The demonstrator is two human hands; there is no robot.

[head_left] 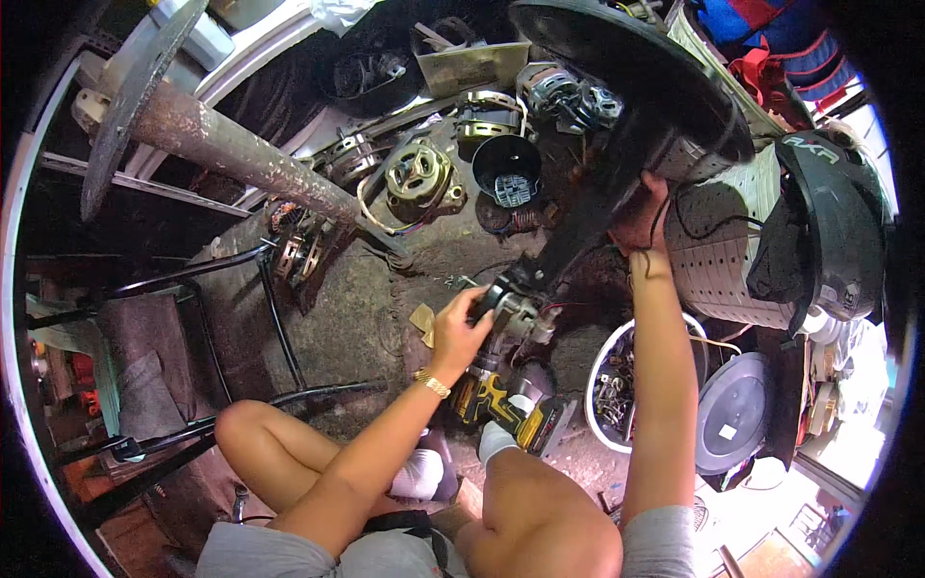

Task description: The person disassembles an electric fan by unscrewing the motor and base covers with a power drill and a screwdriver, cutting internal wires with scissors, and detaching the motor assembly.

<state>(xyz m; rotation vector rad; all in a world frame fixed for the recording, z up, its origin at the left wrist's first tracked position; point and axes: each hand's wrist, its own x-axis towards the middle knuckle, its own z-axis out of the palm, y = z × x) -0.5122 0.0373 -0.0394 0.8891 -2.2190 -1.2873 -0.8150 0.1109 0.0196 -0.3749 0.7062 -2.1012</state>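
Observation:
A black fan stand [612, 188] lies at a slant in front of me, its wide round base [626, 43] raised at the far right. At its near end sits a metal fan motor [520, 323] with black fittings. My left hand [462, 332], with a gold watch on the wrist, curls its fingers round the motor's black part. Farther along, my right hand [643, 217] grips the stand's column below the base; some of its fingers are hidden. A black cord hangs across that hand. Just below the motor, a yellow and black cordless drill [506, 405] rests by my foot.
A white bucket [593, 405] of small metal parts stands right of the drill. Several bare motors, such as one with a brass-coloured housing [421, 173], lie beyond. A black pot [507, 159] holds a metal piece. Left are a rusty pole [226, 144] and black tubular frame [275, 318].

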